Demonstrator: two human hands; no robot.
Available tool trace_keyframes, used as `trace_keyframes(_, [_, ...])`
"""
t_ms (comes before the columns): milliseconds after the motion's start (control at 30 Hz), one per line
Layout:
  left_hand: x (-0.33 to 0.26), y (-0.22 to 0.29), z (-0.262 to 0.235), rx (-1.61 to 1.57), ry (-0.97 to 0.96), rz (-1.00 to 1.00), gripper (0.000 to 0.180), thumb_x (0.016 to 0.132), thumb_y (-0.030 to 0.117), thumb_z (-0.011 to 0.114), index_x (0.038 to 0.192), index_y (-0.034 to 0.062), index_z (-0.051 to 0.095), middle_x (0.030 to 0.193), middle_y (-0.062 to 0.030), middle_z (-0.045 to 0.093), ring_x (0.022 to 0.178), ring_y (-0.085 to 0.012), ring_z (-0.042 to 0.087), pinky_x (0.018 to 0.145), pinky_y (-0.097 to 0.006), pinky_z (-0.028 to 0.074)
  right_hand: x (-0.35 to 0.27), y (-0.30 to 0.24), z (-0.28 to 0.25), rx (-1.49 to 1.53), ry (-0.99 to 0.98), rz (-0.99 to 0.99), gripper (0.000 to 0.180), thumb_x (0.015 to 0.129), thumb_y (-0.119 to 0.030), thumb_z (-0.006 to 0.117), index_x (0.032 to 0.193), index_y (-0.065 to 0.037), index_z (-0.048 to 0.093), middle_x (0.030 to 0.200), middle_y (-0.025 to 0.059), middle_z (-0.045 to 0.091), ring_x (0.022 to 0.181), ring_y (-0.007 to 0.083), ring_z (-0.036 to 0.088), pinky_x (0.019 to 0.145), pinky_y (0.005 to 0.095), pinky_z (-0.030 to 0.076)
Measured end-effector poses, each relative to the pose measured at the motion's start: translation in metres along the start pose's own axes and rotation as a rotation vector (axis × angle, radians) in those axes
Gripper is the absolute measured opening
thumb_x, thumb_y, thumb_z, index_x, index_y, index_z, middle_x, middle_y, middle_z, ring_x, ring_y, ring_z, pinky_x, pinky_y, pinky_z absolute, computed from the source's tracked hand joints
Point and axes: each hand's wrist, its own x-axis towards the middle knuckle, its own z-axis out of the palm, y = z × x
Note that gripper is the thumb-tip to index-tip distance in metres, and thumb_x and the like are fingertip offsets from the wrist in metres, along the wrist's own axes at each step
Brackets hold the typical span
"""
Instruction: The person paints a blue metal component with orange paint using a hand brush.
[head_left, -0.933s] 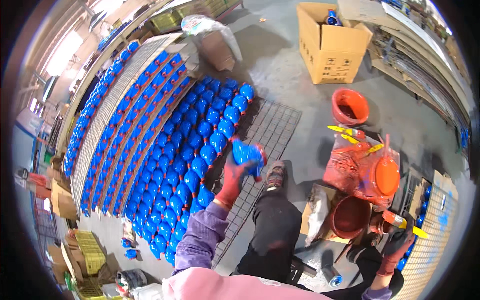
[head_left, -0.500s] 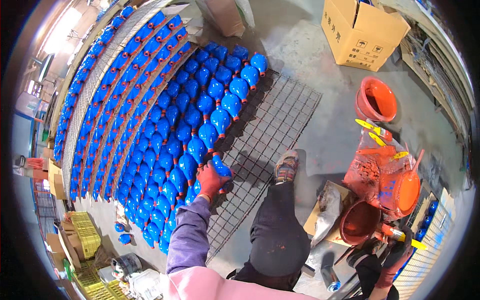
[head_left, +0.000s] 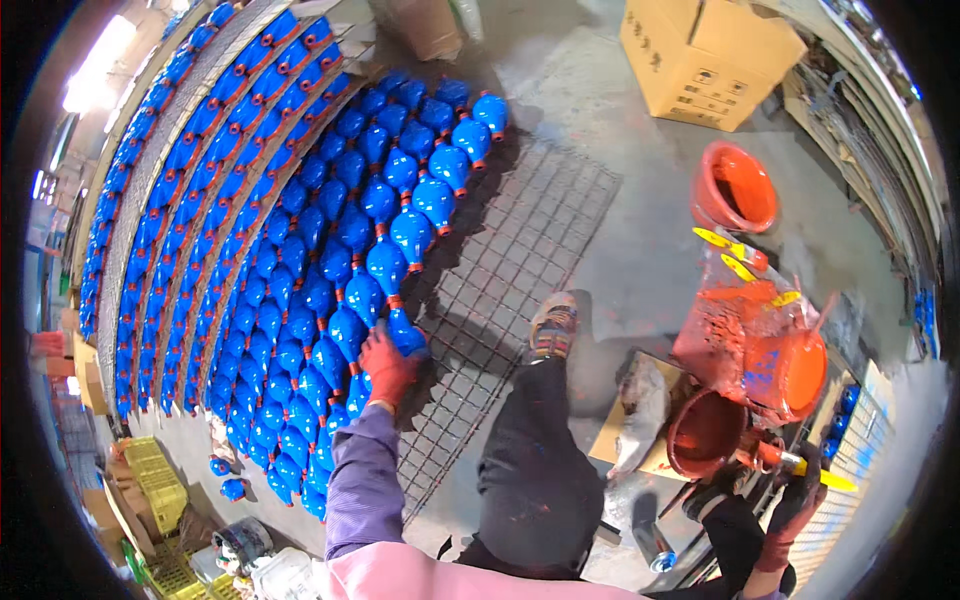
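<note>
Your red-gloved left hand (head_left: pixel 385 368) gripped a glossy blue bulb-shaped piece (head_left: pixel 405 335) at the row's end on the wire mesh rack (head_left: pixel 520 250). It probably handled rigid, slippery; hold its body. Your right hand (head_left: pixel 795 500) pinched a yellow-tipped tool (head_left: pixel 800 468).

Blue piece (head_left: pixel 405 335) half hidden under gloved left hand (head_left: pixel 385 365).

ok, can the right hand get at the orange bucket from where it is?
Probably yes. The right hand, in a red glove, sits low beside the orange bucket with nothing between them; a brown bowl lies just left of that path.
</note>
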Motion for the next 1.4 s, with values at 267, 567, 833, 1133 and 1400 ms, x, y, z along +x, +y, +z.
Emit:
trace_keyframes(267, [0.052,-0.078,-0.040,-0.998,-0.166,0.119,0.042,0.090,0.015,0.057,0.128,-0.0012,0.049,0.126,-0.0195,0.054,0.117,-0.0279,0.050,0.097,-0.034,0.040,0.034,-0.025,-0.109,-0.372,-0.131,0.129,0.031,0.078,-0.028,0.071,0.104,-0.012,0.064,0.080,0.0132,0.054,0.073,0.0281,0.059,0.062,0.0349,0.046])
trace_keyframes(567, [0.025,0.072,-0.184,-0.986,-0.162,0.751,0.050,0.094,0.024,0.043,0.138,-0.0016,0.038,0.138,-0.0157,0.044,0.124,-0.0271,0.044,0.103,-0.039,0.035,-0.127,0.061,-0.288,-0.290,-0.014,0.787,0.050,0.080,-0.001,0.058,0.127,-0.017,0.055,0.083,0.0107,0.066,0.068,0.0177,0.063,0.056,0.0293,0.049])
trace_keyframes(833, [-0.091,0.180,-0.265,-1.044,-0.249,1.045,0.047,0.094,0.019,0.043,0.135,-0.0041,0.040,0.136,-0.0151,0.045,0.122,-0.0256,0.046,0.101,-0.037,0.039,-0.392,0.105,-0.180,-0.582,-0.614,0.657,0.024,0.082,-0.013,0.056,0.105,-0.015,0.060,0.078,0.0119,0.059,0.060,0.0298,0.061,0.053,0.0418,0.048])
trace_keyframes(1133, [-0.201,0.206,-0.286,-0.623,0.002,1.329,0.042,0.091,0.011,0.045,0.129,-0.0061,0.046,0.126,-0.0152,0.052,0.115,-0.0260,0.052,0.094,-0.037,0.045,-0.461,0.143,-0.093,-0.441,-0.491,0.952,0.027,0.095,-0.032,0.044,0.096,-0.008,0.056,0.063,0.0115,0.059,0.055,0.0304,0.060,0.048,0.0435,0.043])
trace_keyframes(1400, [-0.252,0.201,-0.297,-0.288,0.293,1.543,0.036,0.089,0.012,0.052,0.122,-0.0012,0.052,0.114,-0.0116,0.059,0.105,-0.0259,0.058,0.090,-0.035,0.047,-0.441,0.182,-0.119,-0.304,-0.488,0.880,0.038,0.094,-0.039,0.044,0.089,-0.004,0.060,0.070,0.0174,0.062,0.066,0.0378,0.062,0.058,0.0461,0.048])
